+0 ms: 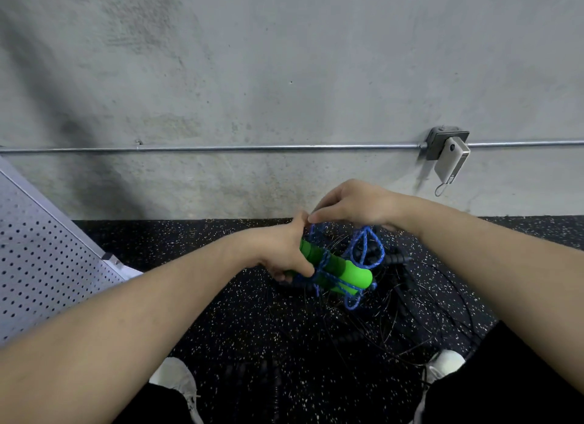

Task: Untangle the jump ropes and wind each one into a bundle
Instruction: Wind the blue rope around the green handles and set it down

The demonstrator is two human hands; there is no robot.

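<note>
My left hand [281, 249] grips two bright green foam handles [344, 270] held side by side, pointing right and down. A blue braided rope [366, 246] is wound round the handles and loops up beside them. My right hand [350, 205] hovers just above, pinching a strand of the blue rope between thumb and fingertips near my left thumb. Below on the floor lies a tangle of thin black jump ropes [395, 322] with black ribbed handles [398, 259], partly hidden behind the green bundle.
The floor is black speckled rubber [221, 313], ending at a concrete wall with a metal conduit [252, 147] and an outlet box with a white charger [450, 161]. A perforated grey metal panel [41, 249] slopes at the left. My white shoes [177, 379] show at the bottom.
</note>
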